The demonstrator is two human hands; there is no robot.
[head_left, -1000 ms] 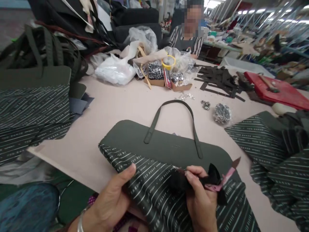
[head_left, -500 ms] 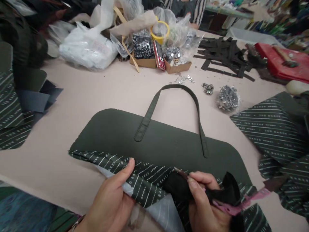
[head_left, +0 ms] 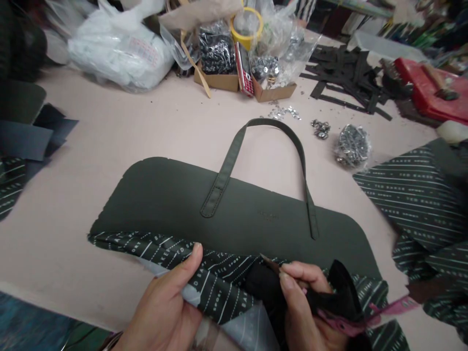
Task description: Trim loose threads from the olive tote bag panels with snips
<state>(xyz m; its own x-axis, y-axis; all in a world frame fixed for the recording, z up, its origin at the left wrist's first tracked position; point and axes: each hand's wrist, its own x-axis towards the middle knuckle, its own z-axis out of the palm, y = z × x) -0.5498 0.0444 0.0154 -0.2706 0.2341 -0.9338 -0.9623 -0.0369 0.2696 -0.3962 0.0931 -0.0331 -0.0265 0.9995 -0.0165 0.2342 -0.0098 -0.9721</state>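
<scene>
A dark green bag panel [head_left: 164,195] lies flat, with a curved strap handle [head_left: 234,146] stitched to it. Along its near edge runs patterned lining fabric [head_left: 215,287] with white lettering, folded back to a pale underside. My left hand [head_left: 168,302] grips this lining, thumb on top and fingers beneath. Between the thumb and forefinger of my right hand [head_left: 307,307] is a thin pointed blade [head_left: 269,264], its tip at the lining's seam. Black cloth [head_left: 266,282] bunches around that hand. A pink handle [head_left: 395,307] sticks out behind it; whether it joins the blade is hidden.
Small boxes of metal fittings [head_left: 219,80], a yellow tape roll [head_left: 261,24] and a white plastic bag [head_left: 120,53] stand at the back. Black strips [head_left: 343,73] and a red case [head_left: 424,87] are back right. Lined panels [head_left: 409,195] lie at right.
The view has shifted, so the table's back items sit higher. More of the panel's left end and its faint mark show. Both hands keep nearly the same hold; the blade tip is slightly farther left.
</scene>
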